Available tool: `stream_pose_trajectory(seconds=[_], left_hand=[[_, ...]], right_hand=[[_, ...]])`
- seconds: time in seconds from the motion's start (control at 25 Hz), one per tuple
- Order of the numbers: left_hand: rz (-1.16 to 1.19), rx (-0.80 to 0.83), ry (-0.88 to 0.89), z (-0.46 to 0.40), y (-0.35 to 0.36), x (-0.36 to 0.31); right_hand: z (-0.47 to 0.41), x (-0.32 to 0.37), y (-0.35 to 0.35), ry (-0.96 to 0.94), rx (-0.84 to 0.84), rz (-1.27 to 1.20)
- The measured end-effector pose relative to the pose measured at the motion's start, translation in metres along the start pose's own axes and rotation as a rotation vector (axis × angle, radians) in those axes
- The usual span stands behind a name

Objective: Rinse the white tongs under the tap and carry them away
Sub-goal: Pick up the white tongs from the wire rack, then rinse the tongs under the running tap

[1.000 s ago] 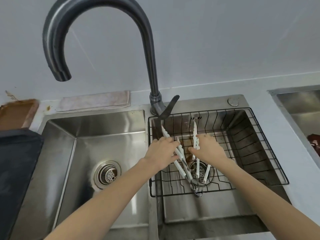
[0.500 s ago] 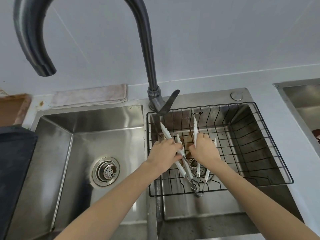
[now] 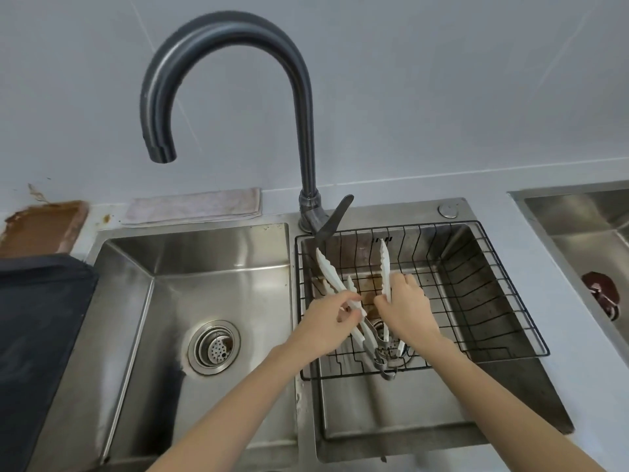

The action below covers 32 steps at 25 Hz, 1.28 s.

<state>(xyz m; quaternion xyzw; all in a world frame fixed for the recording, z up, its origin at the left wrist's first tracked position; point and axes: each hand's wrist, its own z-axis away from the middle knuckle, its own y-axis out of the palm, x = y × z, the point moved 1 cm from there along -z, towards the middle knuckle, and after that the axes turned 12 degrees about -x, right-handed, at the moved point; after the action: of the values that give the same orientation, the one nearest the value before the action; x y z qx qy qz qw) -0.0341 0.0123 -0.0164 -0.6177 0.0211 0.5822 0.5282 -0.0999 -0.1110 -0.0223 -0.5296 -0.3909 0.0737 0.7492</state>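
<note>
Two pairs of white tongs lie in a black wire basket [image 3: 503,301] set in the right sink basin. My left hand [image 3: 326,321] pinches the left tongs [image 3: 328,270] at mid-arm. My right hand [image 3: 406,310] grips the right tongs [image 3: 384,264], whose tip points up toward the back wall. The metal hinges of both tongs meet near the basket's front edge [image 3: 384,361]. The dark curved tap [image 3: 238,35] arches overhead, its spout [image 3: 162,155] over the left basin; no water is running.
The left basin [image 3: 163,301] has a round drain strainer [image 3: 214,347]. The tap lever [image 3: 335,216] juts over the basket's back left corner. A folded cloth [image 3: 194,206] lies behind the left basin, a dark board [image 3: 37,328] at far left, another sink [image 3: 585,233] at right.
Both hands have kept hold of the tongs in the basket with little movement. My head has shifted, so the tap spout now shows further right in view.
</note>
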Motion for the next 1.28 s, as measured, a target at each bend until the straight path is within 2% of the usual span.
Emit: stream_pose_trajectory(seconds=[0.2, 0.36, 0.72, 0.92, 1.04, 1.28], left_hand=[[0.342, -0.172, -0.211, 0.028, -0.016, 0.004], [0.614, -0.236, -0.35, 0.043, -0.039, 0.011], [0.743, -0.308, -0.472, 0.065, -0.086, 0.059], [0.69, -0.34, -0.508, 0.055, -0.107, 0.084], [0.679, -0.346, -0.528, 0.044, -0.118, 0.094], [0.692, -0.339, -0.532, 0.023, -0.128, 0.101]], right_hand=[[0.031, 0.022, -0.004, -0.053, -0.045, -0.071], [0.053, 0.048, 0.005, -0.1, -0.039, -0.108], [0.077, 0.1, 0.041, -0.188, 0.003, -0.189], [0.07, 0.123, 0.052, -0.202, 0.048, -0.246], [0.046, 0.129, 0.043, -0.098, 0.011, -0.338], [-0.042, 0.116, 0.026, 0.322, -0.206, -0.563]])
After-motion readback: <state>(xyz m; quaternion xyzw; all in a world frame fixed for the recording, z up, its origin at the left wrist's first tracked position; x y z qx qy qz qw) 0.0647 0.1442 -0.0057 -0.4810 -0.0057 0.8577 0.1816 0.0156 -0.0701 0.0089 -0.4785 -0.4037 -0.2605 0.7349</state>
